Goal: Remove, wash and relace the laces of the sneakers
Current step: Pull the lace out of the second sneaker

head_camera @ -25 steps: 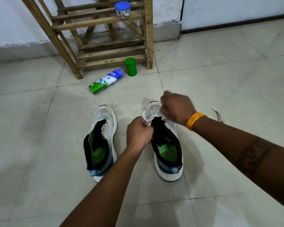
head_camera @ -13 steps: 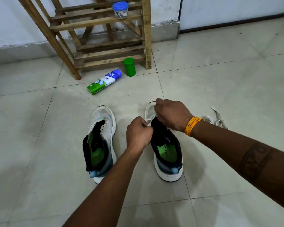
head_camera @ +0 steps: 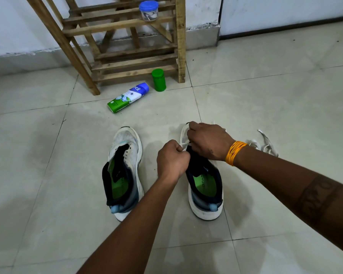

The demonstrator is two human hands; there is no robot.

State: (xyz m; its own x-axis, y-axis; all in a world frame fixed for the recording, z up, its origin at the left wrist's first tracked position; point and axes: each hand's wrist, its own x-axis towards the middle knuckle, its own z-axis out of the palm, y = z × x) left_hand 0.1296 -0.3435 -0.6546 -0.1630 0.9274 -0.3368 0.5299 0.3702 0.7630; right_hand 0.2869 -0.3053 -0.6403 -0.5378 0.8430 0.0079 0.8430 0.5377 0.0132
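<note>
There are two sneakers (head_camera: 125, 171) (head_camera: 204, 186), two hands (head_camera: 171, 160) (head_camera: 207, 140), one loose lace (head_camera: 265, 144), one wooden rack (head_camera: 127, 46), one tube (head_camera: 128, 97), one green bottle (head_camera: 158, 80) and one blue-lidded jar (head_camera: 148, 11).

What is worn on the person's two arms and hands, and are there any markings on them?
Both forearms are bare, with no sleeves or gloves in view. The right hand has a band of orange-yellow threads around its wrist, and a dark band-shaped tattoo crosses the right forearm. The left hand and its wrist carry nothing.
</note>
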